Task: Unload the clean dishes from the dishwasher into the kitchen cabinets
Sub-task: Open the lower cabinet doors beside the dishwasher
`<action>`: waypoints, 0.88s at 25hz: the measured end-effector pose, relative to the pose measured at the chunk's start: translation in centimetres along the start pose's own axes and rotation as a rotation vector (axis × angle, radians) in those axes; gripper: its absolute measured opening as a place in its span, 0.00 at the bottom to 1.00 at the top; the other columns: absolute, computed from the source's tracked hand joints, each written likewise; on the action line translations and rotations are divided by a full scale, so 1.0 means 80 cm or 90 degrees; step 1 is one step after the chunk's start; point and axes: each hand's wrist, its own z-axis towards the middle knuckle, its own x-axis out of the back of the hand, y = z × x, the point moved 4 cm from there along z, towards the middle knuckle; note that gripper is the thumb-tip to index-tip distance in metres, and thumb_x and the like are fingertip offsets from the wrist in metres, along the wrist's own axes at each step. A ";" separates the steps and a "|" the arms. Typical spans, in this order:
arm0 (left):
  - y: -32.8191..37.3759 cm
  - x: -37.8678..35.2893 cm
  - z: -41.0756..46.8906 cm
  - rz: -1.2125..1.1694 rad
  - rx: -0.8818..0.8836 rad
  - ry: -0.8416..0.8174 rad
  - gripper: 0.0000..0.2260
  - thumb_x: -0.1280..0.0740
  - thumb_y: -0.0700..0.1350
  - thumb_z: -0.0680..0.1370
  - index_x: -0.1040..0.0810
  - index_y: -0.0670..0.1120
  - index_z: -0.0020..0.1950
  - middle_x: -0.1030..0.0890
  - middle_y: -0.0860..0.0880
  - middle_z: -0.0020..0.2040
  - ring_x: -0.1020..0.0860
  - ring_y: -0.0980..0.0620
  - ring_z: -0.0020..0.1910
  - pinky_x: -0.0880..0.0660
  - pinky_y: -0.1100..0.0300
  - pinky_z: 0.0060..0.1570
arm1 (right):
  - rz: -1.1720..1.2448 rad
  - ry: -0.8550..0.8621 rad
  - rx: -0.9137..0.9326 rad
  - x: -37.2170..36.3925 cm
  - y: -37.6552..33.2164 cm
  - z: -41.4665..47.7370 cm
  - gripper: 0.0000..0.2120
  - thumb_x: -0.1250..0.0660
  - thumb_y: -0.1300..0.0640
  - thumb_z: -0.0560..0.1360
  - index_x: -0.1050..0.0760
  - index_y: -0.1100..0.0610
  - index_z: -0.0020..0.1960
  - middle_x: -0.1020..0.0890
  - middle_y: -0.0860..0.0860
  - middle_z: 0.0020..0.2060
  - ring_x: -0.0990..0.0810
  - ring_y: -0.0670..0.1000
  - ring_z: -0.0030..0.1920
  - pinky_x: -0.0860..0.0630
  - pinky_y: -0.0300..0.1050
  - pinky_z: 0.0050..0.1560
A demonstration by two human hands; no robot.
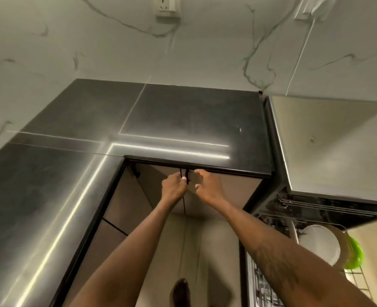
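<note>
In the dishwasher (338, 151) rack (358, 282): white plate (320, 244) upright, tan plate (344, 242) and green piece (355, 253) just behind it.
Doors (238, 189): under the counter (183, 120), left of the dishwasher.
Left hand (174, 185): fingers curled round a dark handle (187, 173) at the door seam.
Right hand (207, 185): just beside the left, fingers bent at the right door's top edge, thumb out; grip can't tell.
Floor: bare foot (181, 291) below the arms.
</note>
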 end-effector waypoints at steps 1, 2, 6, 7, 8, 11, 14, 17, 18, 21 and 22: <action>-0.015 -0.008 0.014 -0.030 0.022 -0.008 0.11 0.40 0.46 0.82 0.20 0.43 0.48 0.16 0.42 0.51 0.21 0.39 0.56 0.30 0.53 0.52 | 0.024 -0.008 -0.028 -0.015 0.009 0.004 0.27 0.29 0.62 0.74 0.26 0.54 0.72 0.20 0.51 0.66 0.24 0.52 0.68 0.31 0.40 0.69; -0.027 -0.017 0.029 -0.062 0.048 -0.017 0.12 0.40 0.46 0.83 0.18 0.43 0.51 0.16 0.41 0.53 0.21 0.39 0.58 0.30 0.54 0.55 | 0.046 -0.012 -0.056 -0.032 0.019 0.011 0.26 0.30 0.64 0.74 0.26 0.54 0.71 0.21 0.51 0.66 0.24 0.51 0.68 0.31 0.40 0.69; -0.056 -0.058 0.078 -0.162 0.151 -0.068 0.16 0.41 0.48 0.84 0.21 0.42 0.66 0.21 0.41 0.65 0.25 0.40 0.65 0.31 0.52 0.64 | 0.094 -0.026 -0.155 -0.084 0.057 0.037 0.25 0.32 0.64 0.77 0.28 0.55 0.73 0.22 0.52 0.67 0.24 0.51 0.68 0.30 0.37 0.63; -0.059 -0.070 0.091 -0.184 0.169 -0.081 0.17 0.41 0.50 0.84 0.23 0.42 0.67 0.21 0.40 0.66 0.25 0.40 0.65 0.30 0.51 0.64 | 0.098 -0.029 -0.171 -0.093 0.066 0.044 0.25 0.32 0.64 0.77 0.28 0.56 0.73 0.22 0.53 0.67 0.24 0.52 0.68 0.29 0.38 0.63; -0.060 -0.080 0.103 -0.202 0.184 -0.095 0.18 0.41 0.51 0.84 0.24 0.43 0.69 0.22 0.40 0.66 0.25 0.40 0.65 0.30 0.50 0.65 | 0.102 -0.029 -0.183 -0.099 0.072 0.051 0.24 0.32 0.63 0.78 0.29 0.57 0.73 0.22 0.54 0.67 0.24 0.52 0.68 0.29 0.39 0.64; -0.057 -0.100 0.128 -0.205 0.194 -0.135 0.20 0.40 0.49 0.83 0.29 0.42 0.74 0.25 0.39 0.69 0.27 0.38 0.68 0.32 0.51 0.66 | 0.116 -0.013 -0.215 -0.104 0.087 0.067 0.24 0.32 0.61 0.78 0.29 0.58 0.73 0.22 0.55 0.67 0.23 0.53 0.67 0.28 0.43 0.68; -0.059 -0.106 0.135 -0.163 0.203 -0.185 0.24 0.37 0.48 0.80 0.31 0.40 0.75 0.25 0.38 0.69 0.27 0.38 0.67 0.31 0.53 0.64 | 0.150 0.029 -0.262 -0.103 0.097 0.073 0.20 0.33 0.58 0.79 0.27 0.57 0.71 0.20 0.55 0.64 0.22 0.54 0.65 0.25 0.43 0.65; -0.069 -0.107 0.126 -0.115 0.185 -0.227 0.25 0.35 0.51 0.79 0.28 0.40 0.72 0.22 0.39 0.66 0.24 0.40 0.64 0.27 0.54 0.60 | 0.141 0.078 -0.232 -0.096 0.090 0.063 0.17 0.35 0.58 0.80 0.25 0.56 0.69 0.18 0.55 0.61 0.20 0.53 0.61 0.27 0.36 0.57; -0.074 -0.108 0.118 -0.118 0.177 -0.236 0.26 0.35 0.53 0.79 0.29 0.41 0.73 0.23 0.39 0.67 0.24 0.40 0.65 0.27 0.53 0.62 | 0.137 0.095 -0.202 -0.094 0.084 0.059 0.16 0.35 0.58 0.81 0.24 0.56 0.68 0.18 0.54 0.60 0.20 0.52 0.61 0.28 0.35 0.56; -0.086 -0.111 0.079 -0.135 0.150 -0.233 0.32 0.40 0.63 0.81 0.38 0.46 0.79 0.28 0.40 0.73 0.29 0.38 0.71 0.30 0.46 0.69 | 0.144 0.139 -0.132 -0.090 0.066 0.042 0.16 0.37 0.57 0.82 0.25 0.54 0.70 0.17 0.52 0.60 0.20 0.50 0.61 0.27 0.35 0.58; -0.090 -0.113 0.064 -0.137 0.145 -0.231 0.31 0.43 0.64 0.82 0.39 0.47 0.79 0.29 0.41 0.74 0.30 0.37 0.72 0.31 0.45 0.70 | 0.123 0.157 -0.117 -0.089 0.063 0.034 0.17 0.37 0.56 0.82 0.25 0.54 0.70 0.17 0.52 0.59 0.19 0.50 0.59 0.25 0.37 0.58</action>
